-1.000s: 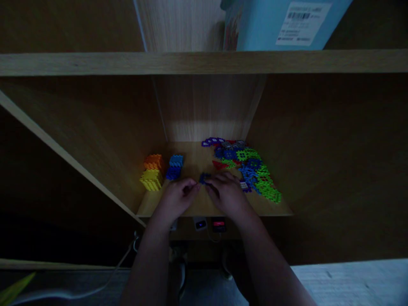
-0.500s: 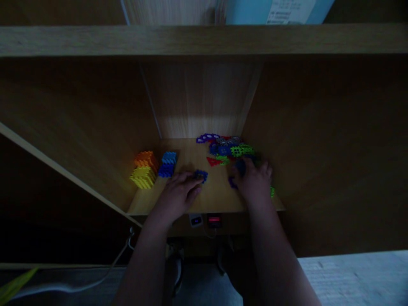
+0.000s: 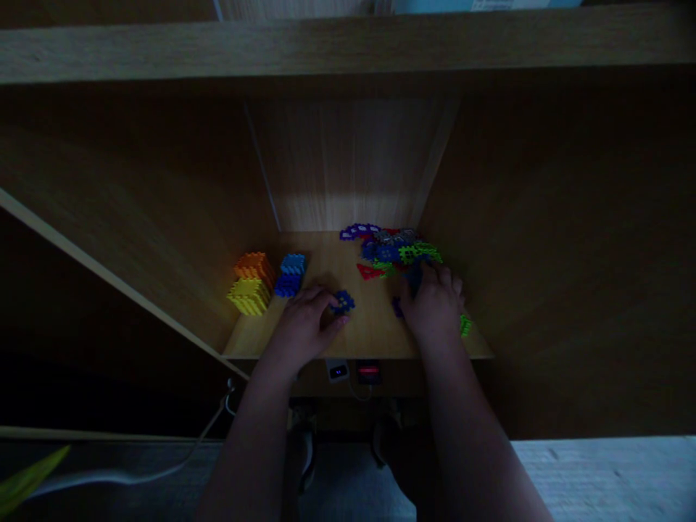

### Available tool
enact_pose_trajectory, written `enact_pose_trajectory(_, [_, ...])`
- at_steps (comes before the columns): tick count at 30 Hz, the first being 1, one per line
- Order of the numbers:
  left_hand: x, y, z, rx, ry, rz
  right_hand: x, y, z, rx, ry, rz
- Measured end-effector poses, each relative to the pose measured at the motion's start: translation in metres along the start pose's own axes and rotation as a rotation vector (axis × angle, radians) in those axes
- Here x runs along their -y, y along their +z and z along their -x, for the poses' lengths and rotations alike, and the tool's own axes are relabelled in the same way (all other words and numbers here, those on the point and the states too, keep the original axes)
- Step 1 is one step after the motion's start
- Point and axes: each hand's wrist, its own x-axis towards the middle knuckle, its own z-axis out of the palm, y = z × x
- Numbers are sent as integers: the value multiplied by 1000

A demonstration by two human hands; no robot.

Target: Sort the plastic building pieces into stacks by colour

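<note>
My left hand (image 3: 305, 319) rests on the wooden shelf board (image 3: 370, 330), fingers curled around a dark blue interlocking plastic piece (image 3: 343, 301). My right hand (image 3: 435, 304) lies over the near part of a loose pile of blue, green, red and purple plastic pieces (image 3: 396, 250), fingers bent down onto it; what they grip is hidden. Left of my left hand stand a stacked blue block (image 3: 290, 274), an orange block (image 3: 252, 266) and a yellow block (image 3: 247, 296).
The board sits inside a dim wooden cubby with side walls and a back panel (image 3: 348, 167). A shelf edge (image 3: 348, 47) runs overhead. Below the board's front edge hang two small devices with lit displays (image 3: 353, 373) and a cable (image 3: 163, 471).
My right hand left the blue piece in front of me and moved right onto the loose pile. My left hand stayed with the blue piece. The camera tilted slightly.
</note>
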Motion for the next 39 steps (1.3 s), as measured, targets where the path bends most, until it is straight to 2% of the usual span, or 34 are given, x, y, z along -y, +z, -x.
enact_pose_trajectory(3, [2, 1, 0, -25, 3, 15, 3, -7, -4, -55, -88, -156])
enact_pose_trajectory(6, [2, 1, 0, -23, 1, 38, 9, -14, -5, -51, -180, -321])
enact_pose_trajectory(10, [3, 0, -1, -47, 0, 55, 21, -14, 1, 54, -224, -514])
enact_pose_trajectory(14, [4, 1, 0, -45, -16, 33, 34, -3, 10, 218, -215, -661])
enact_pose_trajectory(21, [-1, -1, 3, 5, 67, 21, 41, 6, 16, 283, -257, -611])
enact_pose_trajectory(32, [4, -2, 4, 16, -27, 105, 39, 11, 18, 430, -231, -608])
enact_pose_trajectory(36, [6, -1, 3, -23, -57, 101, 41, 10, 19, 501, -281, -570])
enact_pose_trajectory(39, [5, -1, 2, -23, -73, 83, 41, 10, 18, 497, -332, -519])
